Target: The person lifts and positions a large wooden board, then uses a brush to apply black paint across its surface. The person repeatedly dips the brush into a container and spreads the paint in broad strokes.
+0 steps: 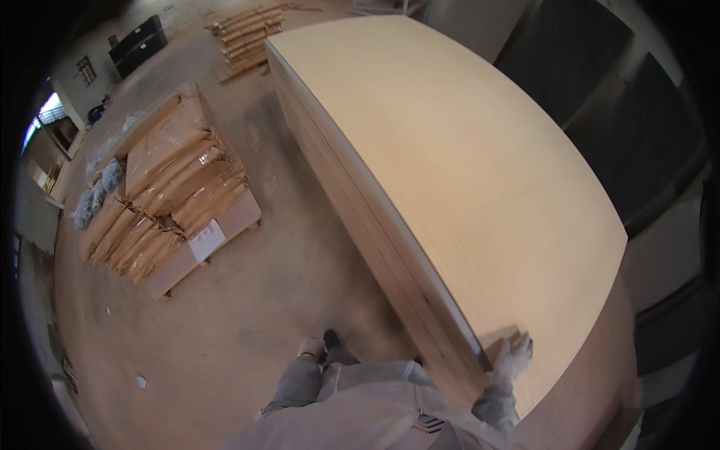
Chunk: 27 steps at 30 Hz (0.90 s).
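Note:
A tall stack of large flat boards [375, 217] stands in front of me on the right, its pale yellow top sheet [465, 165] bare and smooth. My right hand [514, 355], in a light glove, rests on that sheet near its close left corner. The fingers lie out over the surface, and a shadow falls beside them. Down by my side, over the floor, hangs my left hand [310, 347], also pale as if gloved. It is apart from the boards, and its fingers are too blurred and small to make out.
To the left sits a pallet load of brown-wrapped packages [172, 180] with a white paper sheet [207, 240] on its side. Another brown stack [247, 37] stands farther back. Large dark panels [637, 142] line the right. My dark shoe [331, 341] shows on the dusty floor [225, 330].

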Tool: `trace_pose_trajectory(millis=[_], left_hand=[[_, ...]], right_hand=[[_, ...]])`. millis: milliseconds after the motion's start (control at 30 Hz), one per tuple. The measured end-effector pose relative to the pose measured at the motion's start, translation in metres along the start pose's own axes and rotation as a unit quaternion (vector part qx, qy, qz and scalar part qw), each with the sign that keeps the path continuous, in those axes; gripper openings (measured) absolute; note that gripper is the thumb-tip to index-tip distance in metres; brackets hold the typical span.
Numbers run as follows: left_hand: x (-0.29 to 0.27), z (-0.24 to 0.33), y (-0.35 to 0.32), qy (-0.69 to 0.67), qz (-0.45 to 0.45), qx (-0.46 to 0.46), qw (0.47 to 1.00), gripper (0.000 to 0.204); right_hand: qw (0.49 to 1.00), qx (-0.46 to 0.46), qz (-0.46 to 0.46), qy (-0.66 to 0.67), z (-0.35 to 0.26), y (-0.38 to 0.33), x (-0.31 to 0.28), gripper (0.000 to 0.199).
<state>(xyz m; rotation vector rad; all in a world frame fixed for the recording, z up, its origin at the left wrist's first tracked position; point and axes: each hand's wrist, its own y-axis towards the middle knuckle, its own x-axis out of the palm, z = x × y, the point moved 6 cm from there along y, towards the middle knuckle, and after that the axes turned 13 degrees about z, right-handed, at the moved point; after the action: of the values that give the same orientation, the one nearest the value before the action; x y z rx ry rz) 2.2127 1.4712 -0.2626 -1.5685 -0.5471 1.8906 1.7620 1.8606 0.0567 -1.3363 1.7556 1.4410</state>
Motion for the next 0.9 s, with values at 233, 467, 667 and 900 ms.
trace_pose_trajectory(millis=[233,467,667,900], left_hand=[[-0.094,-0.152,0.056,-0.501,0.043,-0.244,0.829,0.015],[-0.224,-0.16,0.143,-0.492,0.12,-0.219,0.834,0.015],[-0.271,-0.091,0.217,-0.514,0.07,-0.191,0.833,0.018],[-0.385,-0.079,0.276,-0.443,0.084,-0.212,0.867,0.028]], right_hand=[[0.993,-0.014,0.047,-0.105,-0.062,-0.024,0.032,0.057],[0.975,0.107,-0.048,-0.187,-0.073,-0.006,0.048,0.063],[0.963,-0.05,-0.166,-0.205,-0.317,0.057,0.12,0.048],[0.892,-0.386,-0.229,0.062,-0.666,0.117,0.246,0.043]])
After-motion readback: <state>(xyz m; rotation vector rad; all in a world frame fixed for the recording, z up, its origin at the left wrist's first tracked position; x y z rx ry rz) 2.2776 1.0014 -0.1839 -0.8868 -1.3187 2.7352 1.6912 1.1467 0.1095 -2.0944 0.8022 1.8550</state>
